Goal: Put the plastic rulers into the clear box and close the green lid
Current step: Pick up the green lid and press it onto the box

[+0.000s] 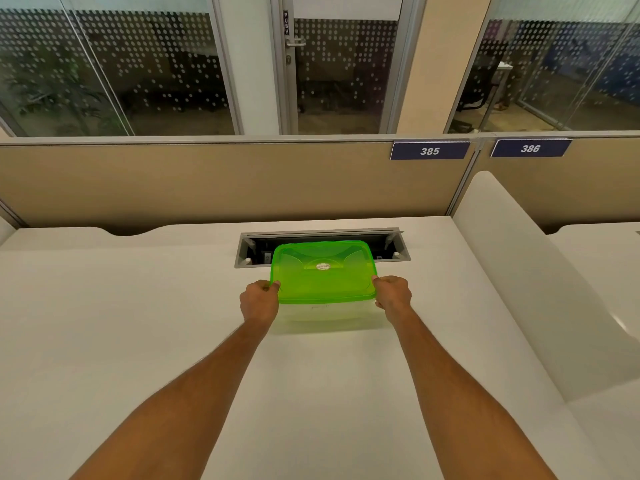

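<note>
Green lid point(323, 271) seated on clear box point(325, 311), on white desk point(138, 323). L hand point(259, 301) & R hand point(393, 296) grip lid's near corners, thumbs on top

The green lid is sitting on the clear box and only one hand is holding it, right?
Not quite. In the head view both hands hold it: the left hand grips the left edge of the green lid and the right hand grips the right edge. The lid does sit on the clear box.
</note>
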